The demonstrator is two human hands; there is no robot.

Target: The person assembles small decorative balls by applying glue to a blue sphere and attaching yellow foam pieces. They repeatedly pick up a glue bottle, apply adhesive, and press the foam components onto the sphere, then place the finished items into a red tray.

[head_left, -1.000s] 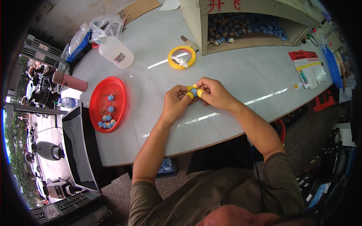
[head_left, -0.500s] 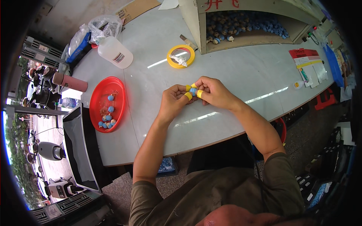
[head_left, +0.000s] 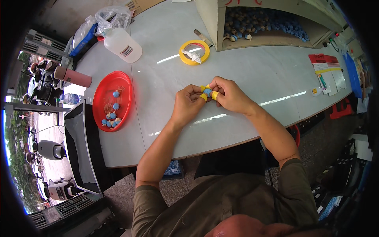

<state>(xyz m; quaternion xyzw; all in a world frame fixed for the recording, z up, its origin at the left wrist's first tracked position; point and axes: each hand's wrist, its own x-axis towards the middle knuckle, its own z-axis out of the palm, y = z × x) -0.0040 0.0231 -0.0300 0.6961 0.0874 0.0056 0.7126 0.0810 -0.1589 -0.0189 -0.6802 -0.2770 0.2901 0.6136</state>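
Note:
Above the middle of the grey table (head_left: pixel 166 83), a small blue rounded figure piece (head_left: pixel 207 93) is pinched between the fingertips of both hands. My left hand (head_left: pixel 188 103) grips it from the left, and my right hand (head_left: pixel 232 96) from the right. Yellow tape wraps the thumb and a fingertip on each hand. The fingers cover most of the piece, so its far side is hidden. Left of my hands, a red round tray (head_left: pixel 97 91) holds several similar blue and cream pieces (head_left: pixel 116 106).
A roll of yellow tape (head_left: pixel 182 54) with a crumpled white scrap lies beyond my hands, near a flat blade (head_left: pixel 200 35). A white bottle (head_left: pixel 122 44) and pink flask (head_left: pixel 75 77) stand left. An open cabinet (head_left: pixel 218 29) at the back holds many blue pieces.
The whole view has shifted slightly, with table items appearing higher. Both hands keep their pinch on the blue piece, with only slight finger movement.

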